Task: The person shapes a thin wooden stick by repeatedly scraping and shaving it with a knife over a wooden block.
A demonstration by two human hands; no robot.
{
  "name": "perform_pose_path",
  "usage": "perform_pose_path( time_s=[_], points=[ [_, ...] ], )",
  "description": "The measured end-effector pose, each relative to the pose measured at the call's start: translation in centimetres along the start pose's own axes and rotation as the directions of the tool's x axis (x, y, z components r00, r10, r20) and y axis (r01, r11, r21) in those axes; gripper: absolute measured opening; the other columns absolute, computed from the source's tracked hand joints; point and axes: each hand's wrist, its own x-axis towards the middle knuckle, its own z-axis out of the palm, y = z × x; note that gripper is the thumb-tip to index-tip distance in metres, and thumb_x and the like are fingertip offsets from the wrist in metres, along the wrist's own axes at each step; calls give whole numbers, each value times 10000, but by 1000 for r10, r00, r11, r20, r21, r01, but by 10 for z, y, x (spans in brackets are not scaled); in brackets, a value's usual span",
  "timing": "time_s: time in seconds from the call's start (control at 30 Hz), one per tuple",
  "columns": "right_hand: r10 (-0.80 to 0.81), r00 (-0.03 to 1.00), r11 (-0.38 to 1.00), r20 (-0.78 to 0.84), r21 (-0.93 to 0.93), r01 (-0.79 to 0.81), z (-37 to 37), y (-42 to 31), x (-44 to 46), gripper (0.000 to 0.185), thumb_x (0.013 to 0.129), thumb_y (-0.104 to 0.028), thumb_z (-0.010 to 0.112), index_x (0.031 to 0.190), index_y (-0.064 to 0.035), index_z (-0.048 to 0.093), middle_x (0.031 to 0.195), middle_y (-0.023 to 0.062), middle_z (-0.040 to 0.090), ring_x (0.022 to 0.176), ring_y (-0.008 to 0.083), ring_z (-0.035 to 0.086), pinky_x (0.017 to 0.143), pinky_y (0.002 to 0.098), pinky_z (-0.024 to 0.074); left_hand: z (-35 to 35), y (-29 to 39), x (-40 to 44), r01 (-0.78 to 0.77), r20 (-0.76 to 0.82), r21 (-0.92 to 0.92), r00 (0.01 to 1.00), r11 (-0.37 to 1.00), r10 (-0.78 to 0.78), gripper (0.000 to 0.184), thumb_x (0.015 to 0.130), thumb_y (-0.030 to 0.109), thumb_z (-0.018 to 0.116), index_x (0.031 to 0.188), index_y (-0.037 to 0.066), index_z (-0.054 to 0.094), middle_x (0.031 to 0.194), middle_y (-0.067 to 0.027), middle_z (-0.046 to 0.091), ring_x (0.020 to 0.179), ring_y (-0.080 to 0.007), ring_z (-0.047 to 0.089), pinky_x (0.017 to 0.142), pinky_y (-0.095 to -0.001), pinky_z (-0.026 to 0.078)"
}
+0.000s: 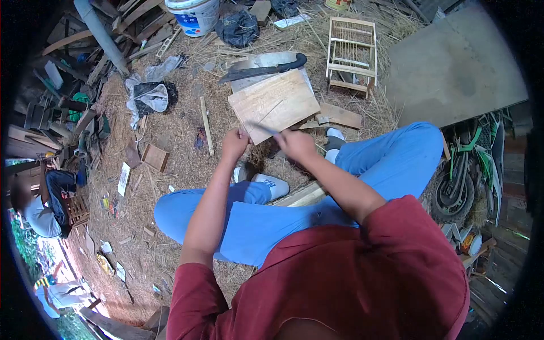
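A pale wooden board lies tilted in front of me, with a thin line or sliver across its face. At its near left corner is my left hand, fingers closed; what they pinch is too small to make out. My right hand is wrapped round the handle of a knife, whose dark, slightly blurred blade points left over the board's near edge. Behind the board lies a curved black strip on a greyish sheet.
A slatted wooden frame stands at the back right, near a large flat panel. A white bucket and black plastic bag are at the back. Wood scraps and shavings litter the ground. A motorcycle is at right; another person sits at left.
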Motion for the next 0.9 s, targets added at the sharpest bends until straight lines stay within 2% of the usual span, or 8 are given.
perform_pose_path(
  time_s=[0.07,0.17,0.27,0.4,0.53,0.6,0.73,0.9],
  points=[
    [228,973,967,-42,126,-221,6,22,21,522,1002,-517,453,936,-75,723,856,213,723,807,419,708,736,548,550,0,-1,-2,-2,11,-46,1000,999,2,142,912,114,642,860,-16,667,781,-97,723,723,-154,677,676,-293,523],
    [202,975,976,-91,106,-193,9,25,16,535,1003,-521,448,908,-73,726,854,216,719,811,417,707,745,547,549,0,6,-5,-35,20,-66,999,997,37,110,905,85,636,864,-13,665,784,-92,723,719,-153,675,673,-287,519],
    [16,998,999,68,-30,-14,2,17,7,543,1006,-524,440,911,-72,725,856,214,720,814,414,707,749,539,552,4,-6,2,28,18,-204,1000,979,-25,84,895,69,633,893,-10,662,802,-85,728,718,-142,668,666,-282,513],
    [275,952,955,-133,155,-254,14,39,26,528,999,-528,453,946,-78,723,843,204,724,821,421,707,763,544,555,1,-3,-2,41,20,-81,999,996,-40,95,898,69,626,933,-14,655,819,-85,733,728,-130,663,659,-278,508],
    [-8,1000,999,15,-43,8,19,43,7,539,1023,-506,423,880,-73,710,818,207,718,784,420,704,719,546,555,4,-1,-2,29,-32,-116,999,993,-33,100,863,88,631,847,0,677,772,-75,746,661,-158,678,634,-311,527],
    [251,950,967,-188,101,-236,23,50,18,540,1018,-518,430,863,-77,702,800,211,713,754,423,702,707,553,553,5,-2,-1,-21,-39,-106,999,994,17,105,862,91,630,842,1,679,766,-76,745,658,-161,677,632,-313,526],
    [85,996,996,-26,1,-85,15,32,6,541,1015,-513,430,884,-69,710,821,216,716,786,420,705,720,560,550,3,-5,1,-32,-25,-52,999,998,30,101,891,65,622,855,-17,670,808,-102,734,727,-155,679,692,-272,525],
    [271,946,958,-175,141,-248,25,51,24,532,1006,-521,465,882,-61,701,813,230,710,780,422,710,702,543,563,5,-11,4,-89,-58,-28,995,996,87,150,867,97,610,800,-8,693,766,-99,751,676,-180,695,650,-325,541]
  ],
)
